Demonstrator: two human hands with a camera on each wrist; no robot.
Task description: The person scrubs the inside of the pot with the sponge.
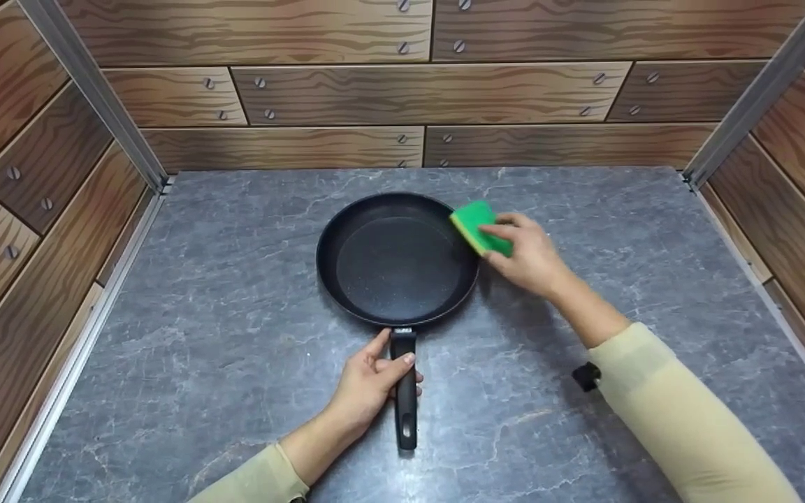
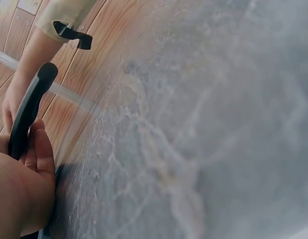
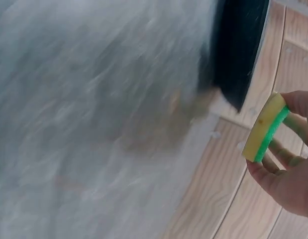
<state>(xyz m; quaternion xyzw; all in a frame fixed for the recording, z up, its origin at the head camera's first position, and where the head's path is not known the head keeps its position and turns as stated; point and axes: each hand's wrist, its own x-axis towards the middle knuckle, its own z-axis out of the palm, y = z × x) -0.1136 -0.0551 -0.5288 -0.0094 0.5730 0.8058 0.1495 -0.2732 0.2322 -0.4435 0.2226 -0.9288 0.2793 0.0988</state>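
Note:
A black frying pan [image 1: 397, 269] is at the middle of the grey marbled table, its handle [image 1: 407, 412] pointing toward the person. The left hand [image 1: 367, 388] grips that handle near the pan's body, thumb on top; the left wrist view shows fingers curled about the handle [image 2: 32, 109]. At the pan's right rim, the right hand [image 1: 528, 255] pinches a sponge [image 1: 479, 225] with a green face and a yellow side. In the right wrist view the sponge [image 3: 267, 128] sits between thumb and fingertips, and the pan's dark side [image 3: 238, 50] shows beyond it.
Wood-patterned panels [image 1: 423, 94] stand behind the table and on both sides. Grey metal rails [image 1: 88, 84] run along the corners. A small black clip [image 1: 586, 376] is on the right sleeve [image 1: 682, 405]. The marbled tabletop [image 1: 235, 293] surrounds the pan.

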